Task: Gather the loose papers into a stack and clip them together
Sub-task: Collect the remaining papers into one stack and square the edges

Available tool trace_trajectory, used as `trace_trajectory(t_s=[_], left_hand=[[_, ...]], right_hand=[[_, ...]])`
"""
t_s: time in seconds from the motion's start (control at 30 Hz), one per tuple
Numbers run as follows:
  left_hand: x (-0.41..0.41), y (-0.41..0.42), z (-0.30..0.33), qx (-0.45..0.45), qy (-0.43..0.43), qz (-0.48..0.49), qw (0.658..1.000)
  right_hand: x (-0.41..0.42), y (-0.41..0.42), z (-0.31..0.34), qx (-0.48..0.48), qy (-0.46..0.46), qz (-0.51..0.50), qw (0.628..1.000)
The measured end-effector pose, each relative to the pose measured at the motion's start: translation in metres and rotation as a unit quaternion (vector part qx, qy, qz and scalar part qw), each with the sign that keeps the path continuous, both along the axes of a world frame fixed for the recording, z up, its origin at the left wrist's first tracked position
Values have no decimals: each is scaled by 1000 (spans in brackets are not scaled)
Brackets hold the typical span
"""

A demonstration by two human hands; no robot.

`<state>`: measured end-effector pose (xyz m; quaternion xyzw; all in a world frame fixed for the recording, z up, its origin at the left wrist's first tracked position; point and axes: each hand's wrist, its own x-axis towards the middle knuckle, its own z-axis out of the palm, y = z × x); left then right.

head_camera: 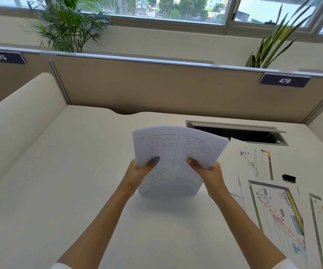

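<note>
Above the white desk [79, 171]: both thumbs lie on the printed face, fingers curled behind. Left hand [137, 174] and right hand [207, 171] each clamp a side of the paper stack [176, 152], held upright, lower edge near the desktop. Right of it: loose printed sheets [273, 206], black binder clip [289, 178] lying among them.

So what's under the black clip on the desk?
The black clip rests on a printed sheet lying on the white desk. The desk directly beneath is covered by that sheet.
</note>
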<state>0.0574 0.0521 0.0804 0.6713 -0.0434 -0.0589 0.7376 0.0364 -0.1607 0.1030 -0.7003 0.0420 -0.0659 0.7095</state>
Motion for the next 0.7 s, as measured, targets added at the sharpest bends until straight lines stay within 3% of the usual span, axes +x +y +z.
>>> trace_trajectory(t_s=[0.13,0.37,0.7], left_hand=[[5,-4,-6,41,15,-6,999],[8,-6,0,-52,25,30,998],[-13,-6,-41,-27,71,69,995]], right_hand=[[2,1,-4,-28,15,4,999],[6,6,1,2,-10,-7,1000],[-5,22,-31,-7,44,9,999]])
